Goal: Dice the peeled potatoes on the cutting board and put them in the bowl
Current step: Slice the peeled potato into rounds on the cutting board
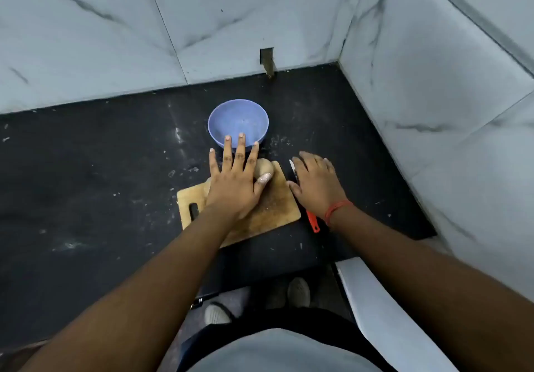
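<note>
From the head camera, a wooden cutting board lies on a black speckled countertop. The left hand hovers flat over the board's far half, fingers straight and spread, holding nothing. Under its thumb, at the board's far edge, sits a peeled potato. Just beyond the board stands a blue bowl; the left fingertips overlap its near rim. Just right of the board, the right hand rests with relaxed fingers over a knife with an orange handle, not gripping it.
</note>
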The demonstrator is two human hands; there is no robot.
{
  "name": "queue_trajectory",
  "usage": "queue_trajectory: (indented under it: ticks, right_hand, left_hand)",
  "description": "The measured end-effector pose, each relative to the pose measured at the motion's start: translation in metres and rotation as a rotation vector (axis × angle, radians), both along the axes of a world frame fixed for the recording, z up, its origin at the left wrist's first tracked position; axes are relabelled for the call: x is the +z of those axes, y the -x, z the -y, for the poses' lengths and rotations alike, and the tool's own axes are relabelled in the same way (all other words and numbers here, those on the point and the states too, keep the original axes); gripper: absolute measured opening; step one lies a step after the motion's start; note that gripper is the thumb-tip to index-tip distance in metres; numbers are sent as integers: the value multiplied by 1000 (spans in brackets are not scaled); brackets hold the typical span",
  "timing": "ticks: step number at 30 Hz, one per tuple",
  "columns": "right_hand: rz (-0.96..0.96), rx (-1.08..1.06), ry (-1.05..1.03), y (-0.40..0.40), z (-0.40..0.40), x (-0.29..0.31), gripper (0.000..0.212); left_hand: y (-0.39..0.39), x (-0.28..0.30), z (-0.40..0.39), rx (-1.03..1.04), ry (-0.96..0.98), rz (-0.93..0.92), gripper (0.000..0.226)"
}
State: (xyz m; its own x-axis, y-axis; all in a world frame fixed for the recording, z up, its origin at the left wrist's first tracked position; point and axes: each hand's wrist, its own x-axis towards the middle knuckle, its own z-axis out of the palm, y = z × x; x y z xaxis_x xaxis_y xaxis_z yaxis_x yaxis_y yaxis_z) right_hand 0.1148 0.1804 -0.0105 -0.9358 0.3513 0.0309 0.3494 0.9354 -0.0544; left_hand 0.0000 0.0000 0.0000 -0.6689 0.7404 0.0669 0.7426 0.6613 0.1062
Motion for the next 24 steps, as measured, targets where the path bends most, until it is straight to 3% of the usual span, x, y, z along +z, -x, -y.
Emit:
queue_trajectory:
  ticks: [5,13,17,20,24]
  right_hand:
    - [-57,-120,-47,-33,21,-12,33]
    - [-5,-223,70,-31,27,-12,21]
    - [-14,-342,251,-26,28,-11,10]
    - [11,-316,306,-23,29,-6,15]
    - [-152,-398,534,-11,34,14,14]
  left_hand:
    - [-8,-14,4,-36,19,-23,73]
    - [-3,-14,8,-48,37,-11,74]
    - [1,-11,17,-10,-7,38,73]
    - [4,-7,34,22,-96,63,71]
    - [12,-9,66,127,-175,101,68]
